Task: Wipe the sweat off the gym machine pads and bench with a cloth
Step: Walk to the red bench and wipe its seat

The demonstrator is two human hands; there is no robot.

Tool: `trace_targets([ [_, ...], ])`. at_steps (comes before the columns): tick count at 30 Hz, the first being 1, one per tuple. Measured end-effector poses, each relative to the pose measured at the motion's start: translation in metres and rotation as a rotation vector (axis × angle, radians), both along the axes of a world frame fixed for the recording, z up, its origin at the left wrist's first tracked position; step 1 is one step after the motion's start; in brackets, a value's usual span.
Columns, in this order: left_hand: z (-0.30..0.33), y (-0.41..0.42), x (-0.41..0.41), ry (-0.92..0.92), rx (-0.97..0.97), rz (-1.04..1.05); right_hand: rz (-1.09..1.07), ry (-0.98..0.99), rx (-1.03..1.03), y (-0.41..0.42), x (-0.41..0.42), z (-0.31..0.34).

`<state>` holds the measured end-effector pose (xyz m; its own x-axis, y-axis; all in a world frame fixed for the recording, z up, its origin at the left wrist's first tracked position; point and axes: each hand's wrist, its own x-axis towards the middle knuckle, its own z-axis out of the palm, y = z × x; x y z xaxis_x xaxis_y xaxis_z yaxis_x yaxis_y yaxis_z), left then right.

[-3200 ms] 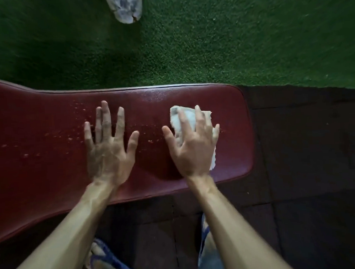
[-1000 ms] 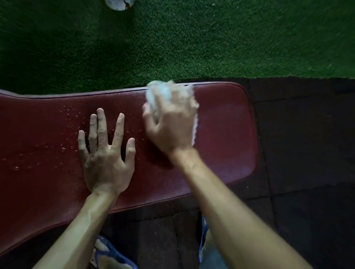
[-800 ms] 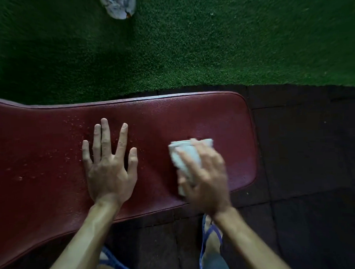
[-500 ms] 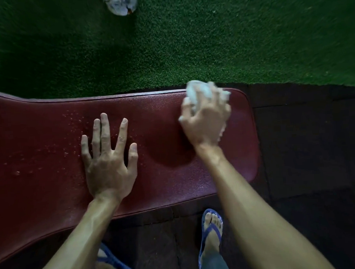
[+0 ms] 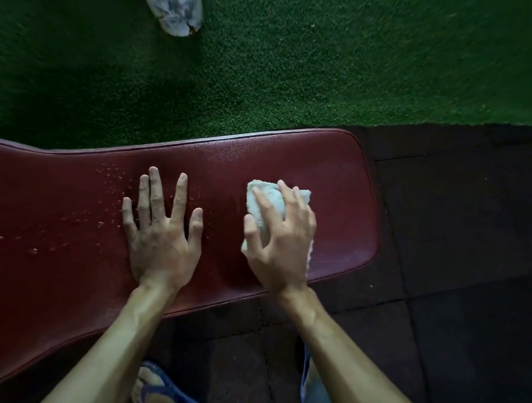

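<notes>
Under the right hand [image 5: 280, 246], a cloth [image 5: 266, 198] was pressed on the red table [image 5: 333, 174].
Its fingers [image 5: 266, 206] spread over the cloth; left hand [image 5: 159, 236] lay flat, fingers wide. Droplets [image 5: 111, 177] beyond those fingertips wanted overlapping, firm strokes leftward.

On the tabletop [image 5: 333, 155] we have our left hand [image 5: 159, 236] flat beside droplets [image 5: 105, 190] to its left, our right hand [image 5: 280, 243] atop the cloth [image 5: 266, 198] toward the right end, turf [image 5: 313, 62] behind.
</notes>
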<state>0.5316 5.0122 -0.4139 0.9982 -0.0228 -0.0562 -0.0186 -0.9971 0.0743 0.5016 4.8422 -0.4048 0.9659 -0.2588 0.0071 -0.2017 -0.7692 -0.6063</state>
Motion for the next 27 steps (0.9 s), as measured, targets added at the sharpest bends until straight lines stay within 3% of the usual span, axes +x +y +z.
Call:
trace_targets([
  [4, 0.008, 0.001, 0.003, 0.024, -0.089, 0.008, 0.069, -0.059, 0.385, -0.013, 0.000, 0.008],
  [6, 0.020, -0.016, 0.004, -0.006, -0.199, 0.069, -0.033, -0.136, 0.466, -0.044, -0.002, 0.003],
  [9, 0.034, -0.080, -0.011, -0.141, -0.144, -0.042, -0.191, -0.081, 0.345, -0.090, -0.007, -0.018],
  [12, 0.017, -0.132, -0.036, -0.098, -0.106, -0.240, -0.062, 0.064, 0.205, -0.110, -0.017, -0.037],
  [18, 0.005, -0.081, -0.048, -0.152, -0.068, -0.356, 0.026, 0.089, 0.020, -0.105, -0.021, -0.040],
  [23, 0.021, 0.025, -0.019, -0.075, -0.022, -0.223, 0.219, 0.098, -0.190, -0.059, -0.021, -0.033],
  [27, 0.019, -0.007, 0.040, -0.109, -0.087, -0.035, 0.256, 0.100, -0.252, -0.041, -0.022, -0.038],
])
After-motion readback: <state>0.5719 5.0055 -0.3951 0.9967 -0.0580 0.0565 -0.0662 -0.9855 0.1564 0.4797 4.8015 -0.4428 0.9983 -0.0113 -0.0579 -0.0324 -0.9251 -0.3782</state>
